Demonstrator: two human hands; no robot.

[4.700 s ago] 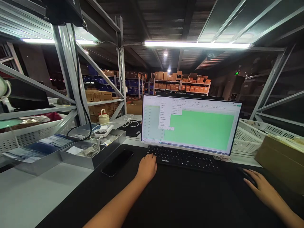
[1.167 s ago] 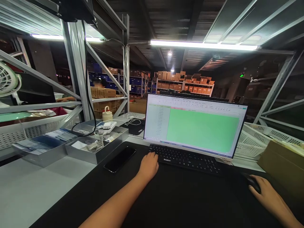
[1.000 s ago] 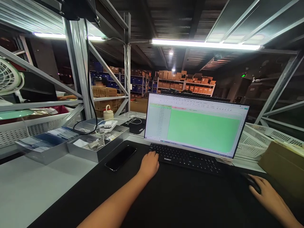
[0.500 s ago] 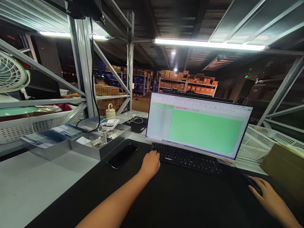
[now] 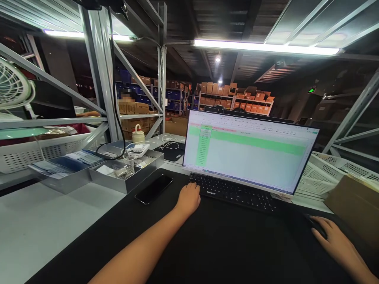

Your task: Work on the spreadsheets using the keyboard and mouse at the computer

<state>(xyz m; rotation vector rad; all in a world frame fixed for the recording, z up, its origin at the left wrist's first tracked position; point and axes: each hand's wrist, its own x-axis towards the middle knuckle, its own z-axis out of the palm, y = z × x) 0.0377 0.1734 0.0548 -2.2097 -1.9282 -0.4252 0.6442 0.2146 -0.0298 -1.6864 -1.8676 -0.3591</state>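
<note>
My left hand (image 5: 189, 199) rests at the left end of the black keyboard (image 5: 233, 193), its fingertips bent on the keys and holding nothing. At the right, my right hand (image 5: 333, 238) is wrapped round a dark mouse (image 5: 319, 228) on the black desk mat (image 5: 237, 244). Behind the keyboard stands a monitor (image 5: 248, 154) showing a spreadsheet with a green column and a green band across it. A black phone (image 5: 154, 189) lies flat on the mat, left of my left hand.
Grey trays (image 5: 127, 183) with papers and small items sit at the left, beside a power strip (image 5: 138, 150) and a cream bottle (image 5: 138, 135). White baskets (image 5: 319, 175) and a cardboard box (image 5: 352, 201) stand at the right. A fan (image 5: 14, 85) is at far left.
On the screen, the large green area has given way to a narrow green column and a horizontal band. The view has shifted slightly; both hands stay in place on keyboard and mouse.
</note>
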